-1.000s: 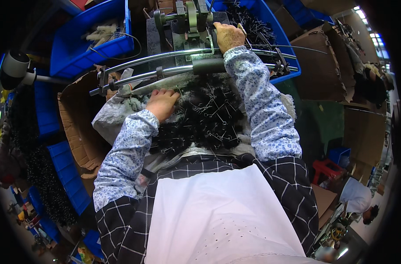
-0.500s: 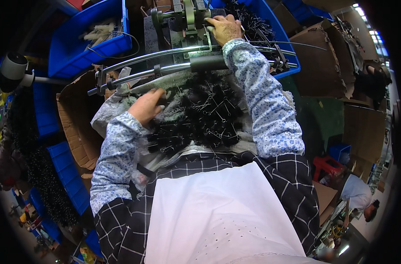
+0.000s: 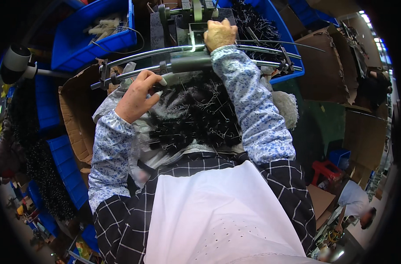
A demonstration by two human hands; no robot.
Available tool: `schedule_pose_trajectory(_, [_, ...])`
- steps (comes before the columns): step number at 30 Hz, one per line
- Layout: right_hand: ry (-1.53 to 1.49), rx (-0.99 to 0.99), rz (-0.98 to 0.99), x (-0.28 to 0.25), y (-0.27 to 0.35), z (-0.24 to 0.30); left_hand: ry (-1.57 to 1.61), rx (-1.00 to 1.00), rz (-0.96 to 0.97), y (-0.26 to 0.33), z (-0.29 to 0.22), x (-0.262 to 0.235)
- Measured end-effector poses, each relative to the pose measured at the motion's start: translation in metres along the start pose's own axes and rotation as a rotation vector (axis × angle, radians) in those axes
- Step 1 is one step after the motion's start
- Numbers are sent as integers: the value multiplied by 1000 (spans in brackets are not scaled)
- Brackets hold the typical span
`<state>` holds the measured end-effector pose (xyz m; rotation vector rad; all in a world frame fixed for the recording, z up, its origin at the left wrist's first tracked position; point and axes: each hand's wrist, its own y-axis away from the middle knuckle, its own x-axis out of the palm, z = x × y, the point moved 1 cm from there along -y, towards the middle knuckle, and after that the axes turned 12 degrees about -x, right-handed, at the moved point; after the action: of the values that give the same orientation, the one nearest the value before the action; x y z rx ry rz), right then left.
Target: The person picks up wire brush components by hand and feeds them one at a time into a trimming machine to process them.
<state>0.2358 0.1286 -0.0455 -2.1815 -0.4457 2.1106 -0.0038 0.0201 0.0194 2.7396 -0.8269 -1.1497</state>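
My left hand (image 3: 138, 96) is raised over the left edge of a heap of small black brushes with looped wire stems (image 3: 209, 110), which lies on a pale cloth in my lap. Its thumb and forefinger, tipped with white covers, are bent but apart, and I see nothing held between them. My right hand (image 3: 220, 34) is curled closed at the bench machine (image 3: 197, 26), beside its upright wheel and small metal bracket. Whatever those fingers grip is hidden under the hand.
Two curved-looking metal rails (image 3: 147, 54) with a dark sleeve cross before me. Blue bins stand either side, one with pale pieces (image 3: 105, 27), one with black brushes (image 3: 257, 28). Cardboard boxes (image 3: 79, 119) flank me. A red stool (image 3: 326, 171) and another person (image 3: 354, 198) are at right.
My left hand has lifted from the cloth, up toward the rails. My right hand has shifted slightly left and curled tighter at the machine.
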Motion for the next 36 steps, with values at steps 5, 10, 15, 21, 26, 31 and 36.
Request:
schedule_pose_trajectory(5, [33, -59, -116, 1, -1, 5, -74, 32, -57, 2, -6, -1])
schedule_pose_trajectory(10, [8, -31, 14, -6, 10, -31, -44, 49, -78, 8, 0, -8])
schedule_pose_trajectory(15, [-20, 50, 110, -17, 2, -63, 86, 58, -84, 2, -3, -8])
schedule_pose_trajectory(21, [17, -151, 272, -10, -15, -103, 111, 123, -3, -16, -7, 2])
schedule_pose_trajectory(26, [273, -76, -311, -58, 14, -146, 165, 194, -26, -30, -14, 16])
schedule_pose_trajectory(31, [-812, -457, 193, -74, 74, -22, 354, 242, -223, -46, -34, 45])
schedule_pose_trajectory(36, [-871, -436, 68, -66, 79, 0, 531, 146, -265, -39, -26, 53])
